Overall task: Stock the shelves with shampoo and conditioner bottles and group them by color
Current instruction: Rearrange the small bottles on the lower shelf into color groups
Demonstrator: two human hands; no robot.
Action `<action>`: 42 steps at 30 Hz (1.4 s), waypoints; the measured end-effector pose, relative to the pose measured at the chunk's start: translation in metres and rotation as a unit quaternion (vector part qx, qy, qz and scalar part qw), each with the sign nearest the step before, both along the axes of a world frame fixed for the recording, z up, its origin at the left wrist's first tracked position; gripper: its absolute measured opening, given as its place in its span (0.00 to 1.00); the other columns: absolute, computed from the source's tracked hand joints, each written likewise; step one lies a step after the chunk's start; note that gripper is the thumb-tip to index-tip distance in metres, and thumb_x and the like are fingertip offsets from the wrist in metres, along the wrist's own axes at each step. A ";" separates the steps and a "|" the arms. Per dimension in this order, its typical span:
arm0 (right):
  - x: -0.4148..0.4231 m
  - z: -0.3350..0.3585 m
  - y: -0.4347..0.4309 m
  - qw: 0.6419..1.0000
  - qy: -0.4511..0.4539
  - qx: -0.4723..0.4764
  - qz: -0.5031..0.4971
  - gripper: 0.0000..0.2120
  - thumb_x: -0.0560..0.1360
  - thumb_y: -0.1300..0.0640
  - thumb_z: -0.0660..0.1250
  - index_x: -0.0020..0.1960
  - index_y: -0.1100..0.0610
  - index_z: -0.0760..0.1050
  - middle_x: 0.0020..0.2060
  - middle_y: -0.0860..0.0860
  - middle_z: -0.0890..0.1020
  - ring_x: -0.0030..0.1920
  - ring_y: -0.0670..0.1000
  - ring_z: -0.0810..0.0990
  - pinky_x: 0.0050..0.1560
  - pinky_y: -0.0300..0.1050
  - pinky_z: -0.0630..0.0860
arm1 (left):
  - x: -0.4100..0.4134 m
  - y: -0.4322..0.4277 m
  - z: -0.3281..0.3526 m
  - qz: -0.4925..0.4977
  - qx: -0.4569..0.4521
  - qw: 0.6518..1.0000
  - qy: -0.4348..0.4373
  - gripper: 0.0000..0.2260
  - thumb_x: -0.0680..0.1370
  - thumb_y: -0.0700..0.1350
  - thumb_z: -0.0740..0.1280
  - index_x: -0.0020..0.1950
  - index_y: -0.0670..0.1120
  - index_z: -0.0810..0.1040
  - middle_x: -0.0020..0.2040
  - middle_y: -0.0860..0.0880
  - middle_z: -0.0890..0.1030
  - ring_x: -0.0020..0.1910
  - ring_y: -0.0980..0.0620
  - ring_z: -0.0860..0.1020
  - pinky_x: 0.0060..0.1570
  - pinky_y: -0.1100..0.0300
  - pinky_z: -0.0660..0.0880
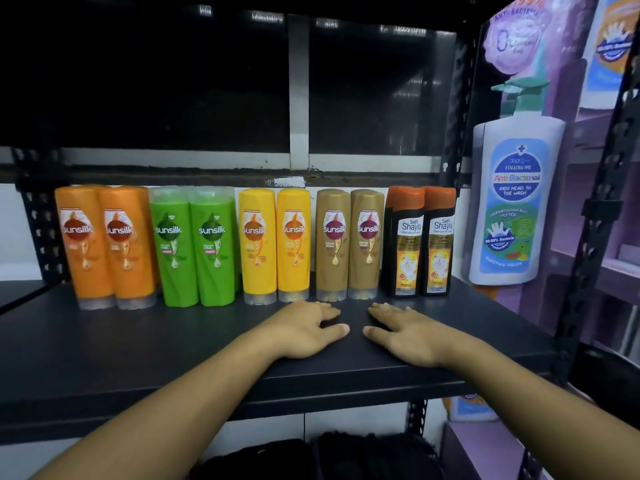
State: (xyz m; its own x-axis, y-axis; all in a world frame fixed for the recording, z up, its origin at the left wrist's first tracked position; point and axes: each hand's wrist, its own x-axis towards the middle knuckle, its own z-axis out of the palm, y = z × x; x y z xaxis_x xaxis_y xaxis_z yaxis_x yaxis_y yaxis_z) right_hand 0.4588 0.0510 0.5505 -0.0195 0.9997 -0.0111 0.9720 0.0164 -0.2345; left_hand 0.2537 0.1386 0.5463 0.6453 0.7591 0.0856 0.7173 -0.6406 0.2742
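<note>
On the dark shelf (pixel 138 348) of a black metal rack, we see ten bottles standing upright in one row along the back edge, paired by colour. At the far left stand two orange bottles (pixel 130 258), touching side by side, caps down. Next come two green bottles (pixel 211 258), also pressed together, with more green visible behind them. At the middle of the row we find two yellow bottles (pixel 259 251), a narrow gap between them. To their right stand two golden-brown bottles (pixel 332 251), again slightly apart. The row ends with two black bottles (pixel 403 244) with orange caps on top, set close together.

In front of the row, both of our hands lie palm down on the shelf and hold nothing. The left hand (pixel 304 330) rests before the yellow and brown pairs, its fingers spread loosely and its fingertips just short of the bottle bases; we cannot tell whether they touch. The right hand (pixel 408 334) rests before the brown and black pairs in the same flat pose. The two thumbs point towards each other, with a small gap between them.

At the far right, beyond the rack's perforated upright (pixel 588 271), stands a large printed display of a white pump bottle (pixel 516 202). Below the shelf lie dark shapes (pixel 346 455), too dim to identify.
</note>
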 end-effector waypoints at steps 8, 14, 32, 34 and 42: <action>-0.003 0.023 0.016 0.958 0.200 0.203 -0.036 0.32 0.79 0.55 0.70 0.78 0.50 0.61 0.66 0.43 0.72 0.67 0.47 0.72 0.63 0.38 0.67 | 0.011 0.012 0.019 0.111 0.049 0.953 -0.279 0.18 0.80 0.56 0.69 0.68 0.51 0.76 0.60 0.53 0.81 0.58 0.50 0.80 0.53 0.58 0.76; -0.008 0.022 0.064 0.901 0.289 0.314 -0.073 0.26 0.75 0.58 0.73 0.69 0.52 0.66 0.57 0.45 0.80 0.59 0.48 0.79 0.56 0.42 0.74 | 0.036 0.029 0.023 0.135 0.085 0.936 -0.315 0.29 0.78 0.54 0.72 0.74 0.50 0.63 0.65 0.48 0.80 0.61 0.45 0.80 0.57 0.49 0.80; -0.006 -0.008 0.099 0.886 0.250 0.369 -0.126 0.32 0.75 0.57 0.71 0.73 0.49 0.58 0.58 0.51 0.78 0.57 0.55 0.80 0.55 0.59 0.80 | 0.057 0.047 0.008 0.172 0.143 0.947 -0.230 0.39 0.81 0.49 0.70 0.82 0.45 0.49 0.69 0.42 0.76 0.64 0.41 0.78 0.60 0.49 0.76; -0.005 -0.010 0.100 0.888 0.245 0.369 -0.123 0.35 0.77 0.55 0.70 0.76 0.51 0.55 0.59 0.51 0.79 0.58 0.55 0.80 0.55 0.59 0.80 | 0.058 0.047 0.008 0.171 0.148 0.947 -0.226 0.39 0.81 0.49 0.70 0.82 0.44 0.49 0.68 0.41 0.77 0.64 0.41 0.78 0.59 0.50 0.77; 0.000 -0.014 0.104 0.894 0.234 0.365 -0.110 0.36 0.79 0.55 0.69 0.79 0.53 0.51 0.64 0.54 0.78 0.63 0.56 0.78 0.61 0.53 0.78 | 0.059 0.045 0.008 0.179 0.149 0.944 -0.233 0.38 0.81 0.50 0.70 0.83 0.44 0.49 0.68 0.42 0.77 0.63 0.42 0.78 0.59 0.51 0.78</action>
State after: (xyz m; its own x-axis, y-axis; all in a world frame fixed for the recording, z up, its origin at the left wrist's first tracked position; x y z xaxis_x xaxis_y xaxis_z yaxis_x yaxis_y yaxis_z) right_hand 0.4592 0.1549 0.5369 0.3472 0.7169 0.6046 0.7691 0.1512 -0.6210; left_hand 0.3125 0.1838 0.5539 0.1923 0.8189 0.5407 0.7486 -0.4787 0.4588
